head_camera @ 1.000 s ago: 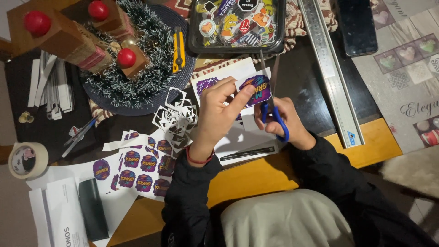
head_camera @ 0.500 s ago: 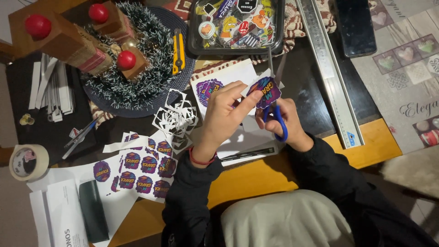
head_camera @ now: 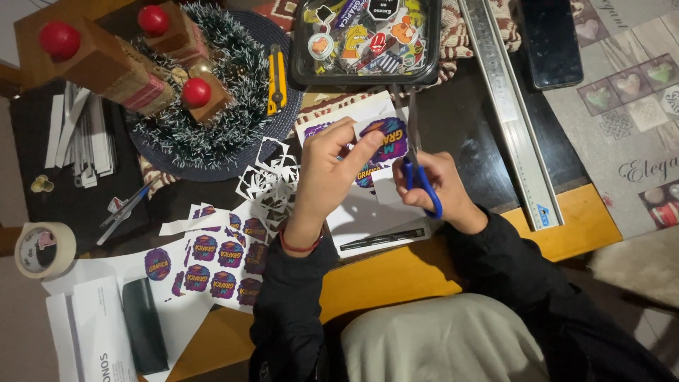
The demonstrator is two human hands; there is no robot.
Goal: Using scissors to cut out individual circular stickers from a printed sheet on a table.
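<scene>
The left hand (head_camera: 327, 177) pinches a purple oval sticker (head_camera: 382, 145) on its piece of white backing, thumb on top and fingers curled under the paper, so this grip is shut tight on the sheet's left edge. The sticker is held just above the tabletop (head_camera: 396, 272), near the middle of the view, over a larger white sheet (head_camera: 368, 219); its long axis runs slantwise from lower left to upper right, and the upper end points toward the black tray of stickers (head_camera: 368, 35) at the far edge. The right hand (head_camera: 438, 191) has its fingers through the blue handles of a pair of scissors (head_camera: 417, 159), a closed grip around the loops. The scissors stand almost straight away from the person, handles near the body and blades pointing up toward the tray, with the blades along the sticker's right edge; whether the blades are parted or shut cannot be told. The two hands are close together, nearly touching across the paper. To the left of the left hand lies a sheet of uncut purple stickers (head_camera: 212, 258), with white paper offcuts (head_camera: 272, 177) between it and the hand. Farther left are a roll of tape (head_camera: 44, 247) and a tinsel wreath with red balls (head_camera: 205, 106), a yellow utility knife (head_camera: 276, 78) at its right rim. A long metal ruler (head_camera: 513, 113) lies to the right of the scissors, running from the far edge toward the near right, and a dark phone (head_camera: 552, 42) beyond it.
</scene>
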